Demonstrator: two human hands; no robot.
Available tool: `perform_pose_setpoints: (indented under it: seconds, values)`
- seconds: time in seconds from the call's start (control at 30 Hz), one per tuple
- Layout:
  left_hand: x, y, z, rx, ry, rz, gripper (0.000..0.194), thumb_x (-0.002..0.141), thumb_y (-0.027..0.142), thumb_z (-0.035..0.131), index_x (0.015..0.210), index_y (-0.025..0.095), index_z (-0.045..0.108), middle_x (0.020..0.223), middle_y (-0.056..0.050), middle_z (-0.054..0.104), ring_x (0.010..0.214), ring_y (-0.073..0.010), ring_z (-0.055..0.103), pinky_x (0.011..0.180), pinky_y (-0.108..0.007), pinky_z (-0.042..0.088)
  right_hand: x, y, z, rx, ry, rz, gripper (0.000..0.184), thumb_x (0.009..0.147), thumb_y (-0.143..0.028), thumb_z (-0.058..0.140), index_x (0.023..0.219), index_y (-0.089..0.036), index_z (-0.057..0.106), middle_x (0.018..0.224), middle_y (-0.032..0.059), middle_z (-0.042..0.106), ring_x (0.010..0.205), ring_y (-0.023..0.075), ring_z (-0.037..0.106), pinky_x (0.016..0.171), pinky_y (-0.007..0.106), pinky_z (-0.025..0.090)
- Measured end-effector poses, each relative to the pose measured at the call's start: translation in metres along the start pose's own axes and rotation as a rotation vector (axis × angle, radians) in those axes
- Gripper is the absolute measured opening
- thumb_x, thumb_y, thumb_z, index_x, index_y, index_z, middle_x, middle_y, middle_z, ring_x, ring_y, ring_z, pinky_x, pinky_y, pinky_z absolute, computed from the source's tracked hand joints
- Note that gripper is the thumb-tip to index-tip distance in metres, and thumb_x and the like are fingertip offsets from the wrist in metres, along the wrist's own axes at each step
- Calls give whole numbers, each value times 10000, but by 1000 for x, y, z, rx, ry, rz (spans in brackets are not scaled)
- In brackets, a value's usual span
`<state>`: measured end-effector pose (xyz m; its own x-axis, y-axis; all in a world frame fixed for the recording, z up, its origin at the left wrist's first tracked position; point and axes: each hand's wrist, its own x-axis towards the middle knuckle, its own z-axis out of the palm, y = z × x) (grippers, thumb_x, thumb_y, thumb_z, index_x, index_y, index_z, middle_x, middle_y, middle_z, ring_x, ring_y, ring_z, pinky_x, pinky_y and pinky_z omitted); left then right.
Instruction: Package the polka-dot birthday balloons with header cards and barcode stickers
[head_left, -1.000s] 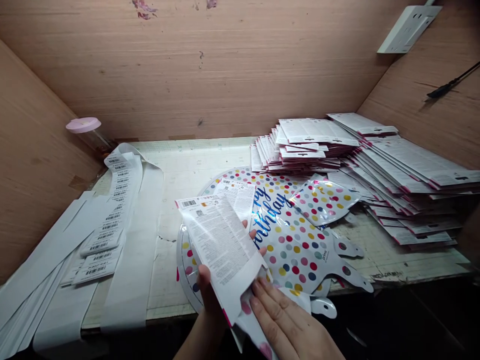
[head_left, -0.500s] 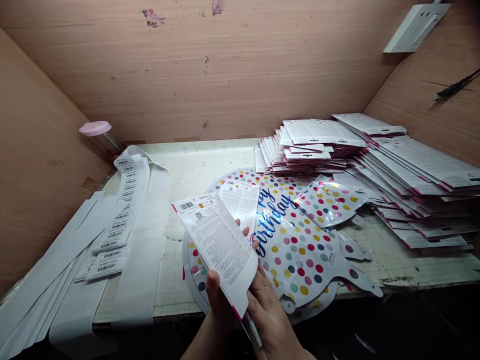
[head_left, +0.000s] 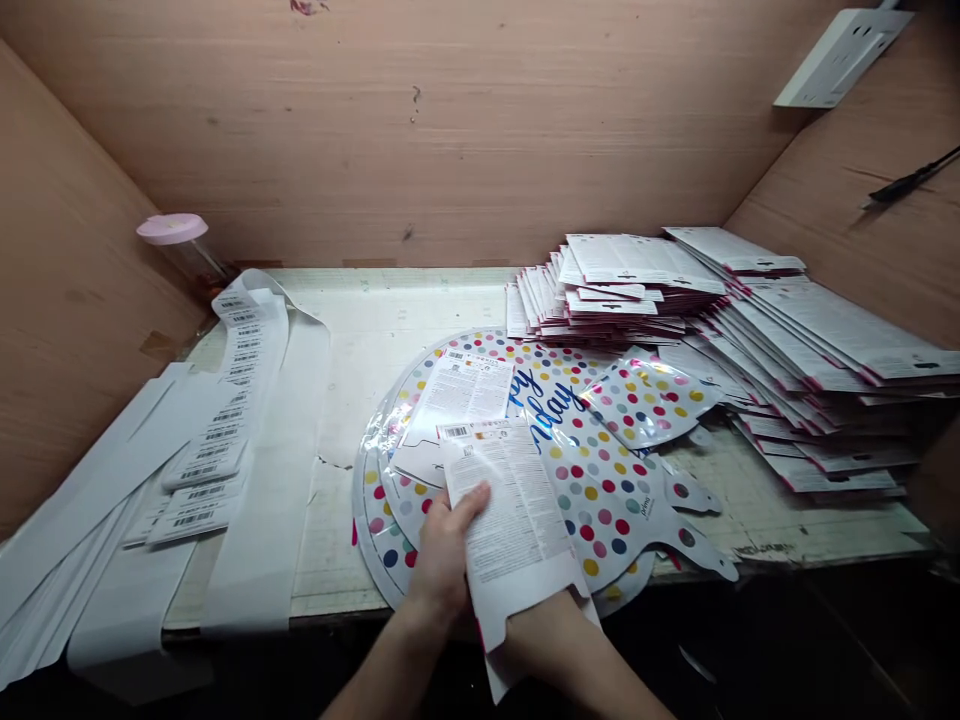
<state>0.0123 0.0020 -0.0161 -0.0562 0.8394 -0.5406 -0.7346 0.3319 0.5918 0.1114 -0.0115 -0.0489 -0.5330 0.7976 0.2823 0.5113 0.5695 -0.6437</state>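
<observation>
My left hand (head_left: 444, 545) grips the left edge of a white printed paper packet (head_left: 517, 515), its thumb lying on the printed face. The packet's open end faces me. Into that end goes my right hand (head_left: 551, 632); only the wrist and forearm show, and the fingers are hidden inside. Beneath lie flat foil balloons (head_left: 600, 490) with coloured dots and blue "birthday" lettering. Another white printed packet (head_left: 469, 388) rests on the balloons just beyond the held one.
Tall stacks of white packets (head_left: 825, 330) fill the table's right side. On the left are barcode label strips (head_left: 240, 370) and blank white strips (head_left: 259, 520). A pink-lidded jar (head_left: 174, 230) leans at the back left corner. Wooden boards (head_left: 420, 150) wall the table (head_left: 405, 295).
My right hand has gone from under the packet into its open end. The packet has turned more upright, and my left hand has shifted up its left edge. The view has moved slightly.
</observation>
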Motion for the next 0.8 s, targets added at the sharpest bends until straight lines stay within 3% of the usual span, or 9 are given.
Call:
perform_pose_setpoints:
  seconds: [0.1, 0.2, 0.3, 0.37, 0.47, 0.53, 0.57, 0.67, 0.8]
  values:
    - [24, 25, -6, 81, 0, 165, 486, 752, 307, 761, 1193, 162, 617, 1023, -102, 740, 995, -308, 687, 890, -458, 543, -22, -5, -13, -145, -26, -10, 460, 838, -255, 572, 1287, -156, 596, 1205, 166, 673, 1155, 370, 606, 961, 545, 517]
    - [43, 38, -12, 304, 45, 389, 581, 792, 342, 722, 1321, 202, 529, 1194, -116, 676, 1150, -329, 612, 984, -516, 476, -36, -8, -41, -180, 17, -101, 358, 877, -182, 530, 1225, -156, 611, 1221, 148, 661, 1155, 322, 607, 943, 473, 540]
    - [49, 42, -14, 722, 182, 733, 798, 736, 261, 763, 1444, 237, 398, 1500, -128, 407, 1408, -353, 327, 1145, -571, 249, -29, 6, -64, -26, 127, 5, 266, 920, -135, 486, 1128, -213, 632, 1060, 81, 685, 996, 207, 654, 831, 321, 570]
    - [42, 39, -17, 973, 213, 923, 682, 747, 214, 732, 1387, 230, 495, 1549, -104, 332, 1466, -352, 173, 1183, -578, 104, -18, 22, -65, 51, 201, 118, 199, 936, -169, 495, 1048, -217, 653, 945, 70, 656, 884, 189, 644, 757, 307, 564]
    - [20, 27, -32, 1228, -75, 927, 286, 850, 195, 605, 1105, 256, 720, 1316, -88, 612, 1400, -354, 338, 1188, -584, 77, -4, 45, -52, 65, 219, 140, 140, 924, -226, 538, 936, -216, 677, 871, 64, 603, 838, 203, 613, 738, 349, 553]
    - [4, 19, -48, 1317, -301, 843, 310, 851, 244, 634, 1150, 275, 708, 1259, -89, 658, 1332, -367, 441, 1176, -594, 152, -1, 53, -43, 46, 219, 138, 121, 913, -238, 560, 891, -215, 677, 854, 60, 576, 837, 209, 594, 744, 367, 544]
    - [-1, 17, -57, 1362, -375, 824, 432, 824, 290, 682, 1254, 276, 648, 1323, -97, 619, 1330, -379, 444, 1162, -596, 203, -1, 54, -39, 39, 214, 133, 118, 911, -233, 564, 878, -217, 676, 849, 57, 567, 838, 208, 584, 744, 368, 537]
    - [-9, 12, -77, 1583, -469, 847, 830, 753, 414, 758, 1476, 256, 382, 1511, -119, 414, 1381, -384, 378, 1121, -581, 319, -4, 51, -34, 21, 197, 107, 135, 920, -191, 550, 901, -223, 680, 828, 46, 561, 827, 197, 554, 725, 354, 510]
    - [-7, 11, -84, 1908, -461, 920, 804, 853, 457, 644, 1514, 175, 282, 1549, -140, 342, 1427, -332, 312, 1119, -534, 360, -6, 46, -32, 11, 181, 112, 129, 924, -156, 545, 893, -208, 659, 799, 39, 570, 812, 193, 521, 719, 348, 472]
